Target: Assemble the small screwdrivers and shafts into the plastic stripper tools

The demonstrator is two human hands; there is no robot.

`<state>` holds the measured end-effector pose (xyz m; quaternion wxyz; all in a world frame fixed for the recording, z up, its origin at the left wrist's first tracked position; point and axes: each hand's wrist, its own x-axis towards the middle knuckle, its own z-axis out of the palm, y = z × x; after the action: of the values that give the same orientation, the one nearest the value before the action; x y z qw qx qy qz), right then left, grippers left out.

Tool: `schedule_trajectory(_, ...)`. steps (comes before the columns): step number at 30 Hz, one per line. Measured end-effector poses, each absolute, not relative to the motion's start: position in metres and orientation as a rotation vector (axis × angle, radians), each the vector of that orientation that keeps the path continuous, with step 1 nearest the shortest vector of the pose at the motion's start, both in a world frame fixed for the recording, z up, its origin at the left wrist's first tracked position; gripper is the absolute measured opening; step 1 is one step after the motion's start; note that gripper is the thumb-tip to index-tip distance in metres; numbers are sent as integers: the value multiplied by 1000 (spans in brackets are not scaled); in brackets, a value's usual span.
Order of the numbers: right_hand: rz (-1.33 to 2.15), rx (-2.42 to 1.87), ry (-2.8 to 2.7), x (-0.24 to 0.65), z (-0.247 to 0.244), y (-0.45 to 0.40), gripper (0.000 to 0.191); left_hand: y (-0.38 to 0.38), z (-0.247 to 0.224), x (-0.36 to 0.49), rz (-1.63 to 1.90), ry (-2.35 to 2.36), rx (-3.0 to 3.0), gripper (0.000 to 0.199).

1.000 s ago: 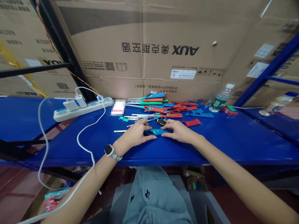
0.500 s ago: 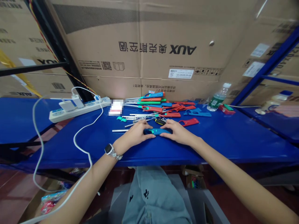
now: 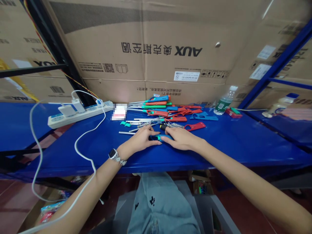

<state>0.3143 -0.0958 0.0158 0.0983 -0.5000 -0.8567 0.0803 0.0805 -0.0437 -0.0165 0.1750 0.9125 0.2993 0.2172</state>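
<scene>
A blue long-nosed lighter (image 3: 159, 138) with a green trigger lies low over the blue tabletop, its metal tube (image 3: 125, 133) pointing left. My left hand (image 3: 140, 139) is closed around its trigger end, thumb in front and fingers behind. From the other side my right hand (image 3: 181, 138) grips the handle and covers most of its right part. Just behind my fingers is a screwdriver (image 3: 162, 127) with a black and yellow handle, partly hidden by my right hand. Loose metal tubes and thin wires lie behind it, beside a small green part (image 3: 125, 123).
Finished-looking lighters (image 3: 156, 104) are piled at the back, near red shells (image 3: 186, 112) and blue shells (image 3: 204, 116). A power strip (image 3: 80, 114) with a white cable (image 3: 91, 130) stands left. A water bottle (image 3: 223, 102) and a red box (image 3: 233, 113) are right. Cardboard (image 3: 156, 65) backs the table.
My right hand has slid left along the lighter, covering more of its handle and the screwdriver. My left hand keeps its grip. The view has shifted slightly.
</scene>
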Motion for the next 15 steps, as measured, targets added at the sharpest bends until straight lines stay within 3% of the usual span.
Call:
schedule_trajectory(9, -127, -1698, -2541, 295, 17, -98, 52, -53, -16, 78, 686, 913, 2632, 55)
schedule_trajectory(15, -210, -1554, -2503, 307, 4, -99, 53, -48, -6, 66, 738, 817, 2486, 30)
